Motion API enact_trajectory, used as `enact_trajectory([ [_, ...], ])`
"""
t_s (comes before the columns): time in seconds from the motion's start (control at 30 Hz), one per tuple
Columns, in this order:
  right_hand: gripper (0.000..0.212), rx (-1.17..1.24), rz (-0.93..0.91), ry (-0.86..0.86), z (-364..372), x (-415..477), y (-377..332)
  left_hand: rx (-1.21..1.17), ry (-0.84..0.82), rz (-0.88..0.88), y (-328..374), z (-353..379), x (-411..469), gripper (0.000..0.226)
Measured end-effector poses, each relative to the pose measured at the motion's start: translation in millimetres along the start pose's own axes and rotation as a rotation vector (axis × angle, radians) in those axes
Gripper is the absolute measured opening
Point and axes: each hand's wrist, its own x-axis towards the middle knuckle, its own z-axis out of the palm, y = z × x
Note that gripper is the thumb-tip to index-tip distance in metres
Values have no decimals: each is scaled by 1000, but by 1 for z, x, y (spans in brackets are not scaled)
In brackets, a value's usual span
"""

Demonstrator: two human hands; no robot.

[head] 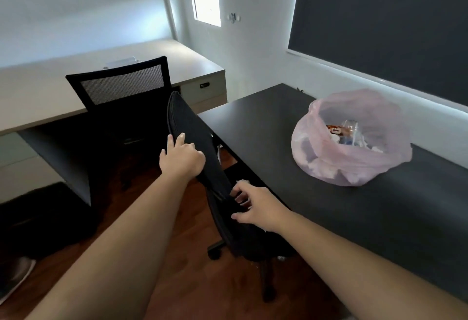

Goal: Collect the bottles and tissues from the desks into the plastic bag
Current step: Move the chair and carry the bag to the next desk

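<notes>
From the head view: a person leans over a black chair (192,129) pulled up at the near-left edge of a dark desk (266,127). The left hand (181,159) grips the top of the chair back, fingers curled over its rim and slightly spread. The right hand (258,209) holds the back lower down, fingers curled and parted against its edge.

A pink bag (354,165) sits on the desk near the far, wall-side edge, well apart from both hands. Its mouth gapes open over white tissues (334,139) and a crumpled clear bottle (350,127).

The bag looks like thin, limp film and is probably light. It is likely to sag or spill if lifted by one side, so gathering the rim with both hands seems the best hold. The contents should weigh little, with soft paper and springy plastic.

A white scrap (243,182) shows by the right knuckles. It may be tissue, but whether the hand holds it cannot be told. The chair seat is hidden behind its back. On the pale desk (50,91) beyond, a whitish object (121,62) sits half-masked by a mesh chair (121,84) and is too blurred to name.
</notes>
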Motion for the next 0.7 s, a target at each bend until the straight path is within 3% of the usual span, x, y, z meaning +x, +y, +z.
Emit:
enact_trajectory([
  [0.23, 34, -259, -174, -17, 74, 18, -57, -102, -15, -4, -86, -20, 4, 48],
  [0.43, 39, -229, -263, -99, 127, 45, -101, -200, 44, 51, -154, -36, 0, 43],
  [0.7, 38, -135, -273, -232, 169, 67, -131, -270, 88, -36, -219, -49, -5, 45],
])
